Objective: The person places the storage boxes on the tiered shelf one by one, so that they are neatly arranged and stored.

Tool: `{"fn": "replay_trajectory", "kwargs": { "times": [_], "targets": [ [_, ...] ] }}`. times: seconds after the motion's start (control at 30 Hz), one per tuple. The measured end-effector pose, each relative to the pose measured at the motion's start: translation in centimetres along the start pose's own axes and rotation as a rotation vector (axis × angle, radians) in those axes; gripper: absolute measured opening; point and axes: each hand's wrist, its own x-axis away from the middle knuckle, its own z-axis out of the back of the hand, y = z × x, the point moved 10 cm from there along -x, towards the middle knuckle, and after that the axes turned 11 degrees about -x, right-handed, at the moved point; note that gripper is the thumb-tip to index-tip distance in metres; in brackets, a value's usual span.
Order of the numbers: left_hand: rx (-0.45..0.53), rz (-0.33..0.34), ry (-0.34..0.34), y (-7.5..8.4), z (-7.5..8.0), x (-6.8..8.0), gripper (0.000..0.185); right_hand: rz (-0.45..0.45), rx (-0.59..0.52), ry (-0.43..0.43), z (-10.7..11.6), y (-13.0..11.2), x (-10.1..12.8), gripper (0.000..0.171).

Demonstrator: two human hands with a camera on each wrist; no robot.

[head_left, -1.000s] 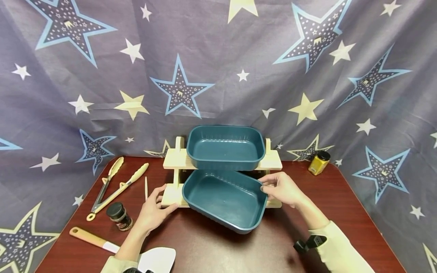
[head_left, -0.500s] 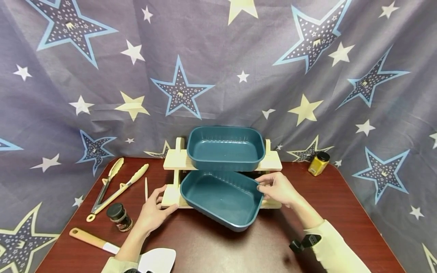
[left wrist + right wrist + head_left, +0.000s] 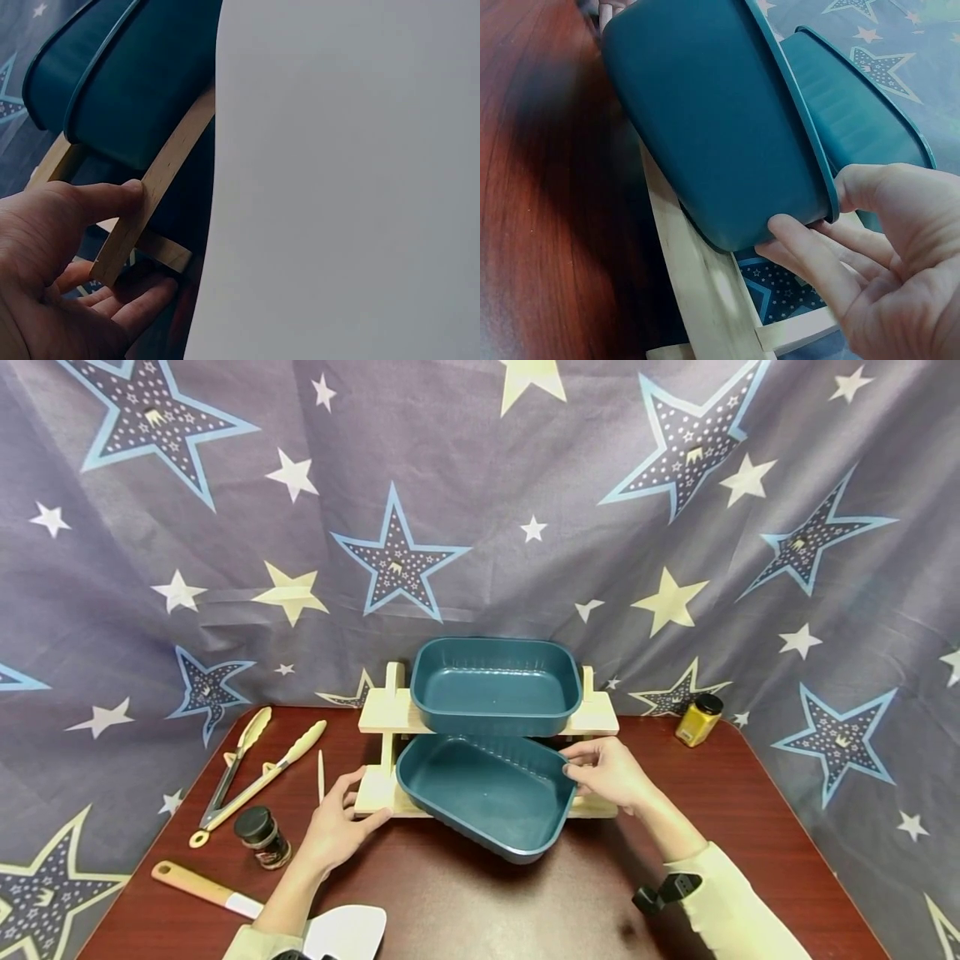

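Teal lower tray (image 3: 483, 793) in right hand's (image 3: 611, 772) pinching grip; left hand's (image 3: 333, 827) fingers clasping wooden rack (image 3: 375, 793).

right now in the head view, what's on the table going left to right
tongs → dark spice jar → left hand → lower blue tray → right hand → yellow jar
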Motion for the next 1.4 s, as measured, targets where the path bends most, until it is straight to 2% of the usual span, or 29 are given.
{"fn": "replay_trajectory", "kwargs": {
  "times": [0.27, 0.67, 0.93, 1.13, 1.4],
  "targets": [
    [0.012, -0.002, 0.002, -0.2, 0.0, 0.0, 0.085, -0.001, 0.004, 0.028, 0.1, 0.0, 0.1, 0.028],
    [0.018, -0.013, 0.000, -0.3, -0.3, -0.2, 0.087, 0.034, 0.058, 0.166, 1.6, 0.2, 1.3, 0.024],
    [0.013, -0.011, 0.000, -0.1, -0.1, -0.1, 0.086, 0.069, 0.027, 0.163, 1.1, -0.4, 2.5, 0.030],
    [0.021, -0.017, 0.000, 0.1, -0.1, -0.1, 0.086, 0.051, -0.056, 0.169, 1.1, -0.2, 2.1, 0.029],
    [0.019, -0.006, 0.009, -0.3, 0.0, 0.0, 0.084, 0.077, -0.007, 0.219, 1.5, -0.7, 1.3, 0.025]
  ]
}}
